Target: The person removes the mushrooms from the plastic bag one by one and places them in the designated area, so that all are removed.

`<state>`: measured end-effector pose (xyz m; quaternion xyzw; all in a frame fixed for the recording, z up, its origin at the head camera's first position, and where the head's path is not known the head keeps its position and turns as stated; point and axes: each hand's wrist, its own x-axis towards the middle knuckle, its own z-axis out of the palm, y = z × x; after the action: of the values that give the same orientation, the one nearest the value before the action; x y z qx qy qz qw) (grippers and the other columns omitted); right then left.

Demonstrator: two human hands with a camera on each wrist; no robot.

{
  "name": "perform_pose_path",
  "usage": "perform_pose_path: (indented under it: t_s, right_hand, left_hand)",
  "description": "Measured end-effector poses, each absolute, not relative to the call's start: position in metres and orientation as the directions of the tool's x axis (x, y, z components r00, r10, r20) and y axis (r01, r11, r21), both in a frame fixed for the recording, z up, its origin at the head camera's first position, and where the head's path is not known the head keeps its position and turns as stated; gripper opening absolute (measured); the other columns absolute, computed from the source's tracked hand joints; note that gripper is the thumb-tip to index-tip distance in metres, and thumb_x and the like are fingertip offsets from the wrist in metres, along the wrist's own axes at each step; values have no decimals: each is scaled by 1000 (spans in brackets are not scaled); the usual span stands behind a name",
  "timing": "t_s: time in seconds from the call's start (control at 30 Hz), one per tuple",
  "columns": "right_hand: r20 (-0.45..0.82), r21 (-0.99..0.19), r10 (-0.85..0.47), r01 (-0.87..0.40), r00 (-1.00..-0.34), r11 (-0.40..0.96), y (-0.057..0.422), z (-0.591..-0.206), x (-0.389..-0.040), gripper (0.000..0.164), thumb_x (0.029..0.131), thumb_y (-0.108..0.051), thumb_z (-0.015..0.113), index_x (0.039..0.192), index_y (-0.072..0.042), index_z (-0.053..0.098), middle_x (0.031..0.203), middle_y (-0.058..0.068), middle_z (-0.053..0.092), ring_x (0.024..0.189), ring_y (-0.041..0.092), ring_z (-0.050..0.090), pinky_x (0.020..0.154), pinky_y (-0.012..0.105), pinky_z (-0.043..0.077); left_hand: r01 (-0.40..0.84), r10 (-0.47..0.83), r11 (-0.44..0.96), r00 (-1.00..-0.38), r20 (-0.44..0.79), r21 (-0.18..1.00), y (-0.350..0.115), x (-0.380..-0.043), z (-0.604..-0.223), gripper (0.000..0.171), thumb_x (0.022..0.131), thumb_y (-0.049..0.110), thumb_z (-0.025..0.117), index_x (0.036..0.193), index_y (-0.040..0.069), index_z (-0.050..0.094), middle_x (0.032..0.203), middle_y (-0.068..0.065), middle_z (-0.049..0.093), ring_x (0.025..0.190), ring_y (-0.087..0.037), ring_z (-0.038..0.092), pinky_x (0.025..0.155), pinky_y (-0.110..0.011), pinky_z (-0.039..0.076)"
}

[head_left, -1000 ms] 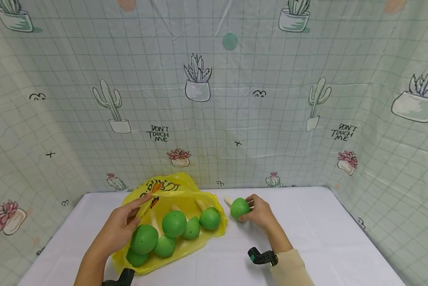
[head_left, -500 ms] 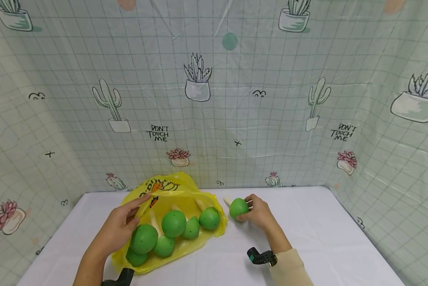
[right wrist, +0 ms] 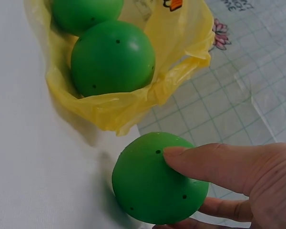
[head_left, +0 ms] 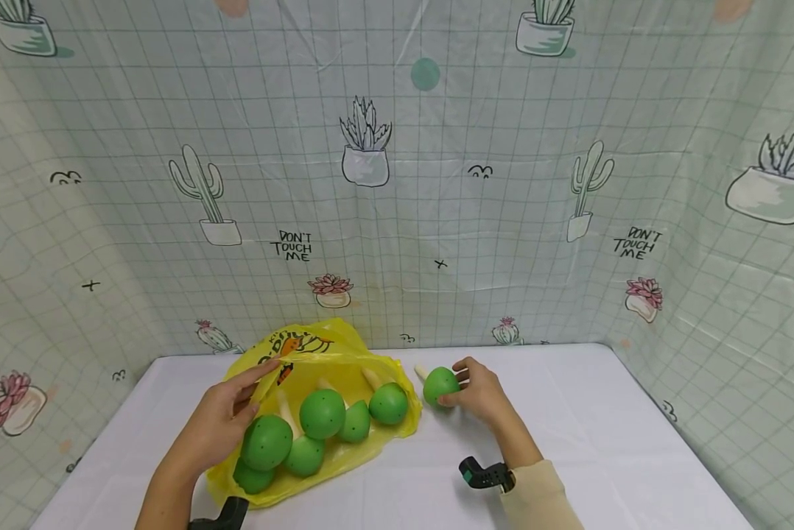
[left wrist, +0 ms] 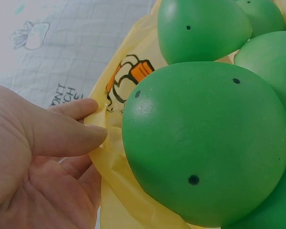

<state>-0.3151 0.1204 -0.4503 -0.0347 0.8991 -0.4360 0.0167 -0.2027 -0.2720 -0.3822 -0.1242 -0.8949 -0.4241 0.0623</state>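
A yellow plastic bag (head_left: 357, 456) lies on its side, mouth facing me, with several green-capped toy mushrooms inside. Their caps carry black dots, and a few pale stems show behind them. At the bag's left edge, my left hand (head_left: 221, 423) pinches the plastic between thumb and fingers. One large mushroom (left wrist: 205, 143) sits right beside that thumb in the left wrist view. To the right of the bag, my right hand (head_left: 479, 394) grips another toy mushroom (right wrist: 152, 181), thumb on top of its cap and fingers partly hidden beneath. Its pale stem points away toward the back left.
A white cloth covers the table (head_left: 609, 456). Behind and at both sides hangs a checked curtain (head_left: 423, 206) printed with potted cacti. Black wrist mounts (head_left: 486, 475) sit on both forearms.
My right hand and the mushroom in it have shifted very slightly left, toward the bag. The left hand and the bag look unchanged.
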Motion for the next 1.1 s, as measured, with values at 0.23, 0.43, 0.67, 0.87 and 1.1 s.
perform_pose_path:
  t_s: [0.23, 0.43, 0.67, 0.87, 1.1]
  right_hand:
    - [-3, -799, -72, -41, -997, 600, 120, -448, -314, 66, 75, -9, 94, 129, 6, 60, 123, 21, 67, 115, 39, 64, 97, 55, 57]
    - [11, -809, -64, -46, -998, 586, 121, -447, -314, 64, 77, -9, 93, 130, 8, 60, 124, 22, 67, 116, 40, 65, 97, 54, 57]
    - [29, -816, -49, -52, -998, 575, 120, -438, -310, 65, 80, -12, 91, 133, 9, 60, 125, 22, 67, 118, 40, 64, 98, 54, 57]
    - [77, -825, -31, -81, -997, 559, 116, -428, -306, 62, 82, -10, 89, 134, 8, 60, 127, 23, 66, 121, 41, 64, 101, 53, 56]
    - [155, -837, -54, -160, -986, 523, 105, -421, -299, 58, 86, -8, 87, 135, 7, 61, 126, 22, 67, 119, 41, 65, 103, 52, 56]
  left_hand:
    - [292, 179, 607, -956, 231, 739, -273, -203, -383, 67, 96, -22, 52, 158, 4, 48, 160, -25, 44, 139, -44, 51, 107, -50, 50]
    - [290, 177, 604, -957, 229, 742, -273, -204, -384, 67, 96, -22, 52, 158, 4, 47, 160, -26, 44, 138, -44, 52, 106, -49, 52]
    - [287, 174, 607, -958, 229, 741, -274, -203, -384, 68, 96, -21, 53, 158, 5, 47, 159, -26, 44, 137, -44, 54, 105, -47, 53]
    - [297, 179, 609, -955, 237, 735, -274, -204, -385, 68, 96, -22, 53, 158, 5, 47, 160, -26, 44, 137, -44, 54, 105, -49, 53]
    - [280, 171, 609, -960, 222, 742, -273, -202, -383, 68, 96, -21, 54, 158, 6, 48, 159, -26, 44, 136, -44, 55, 105, -49, 53]
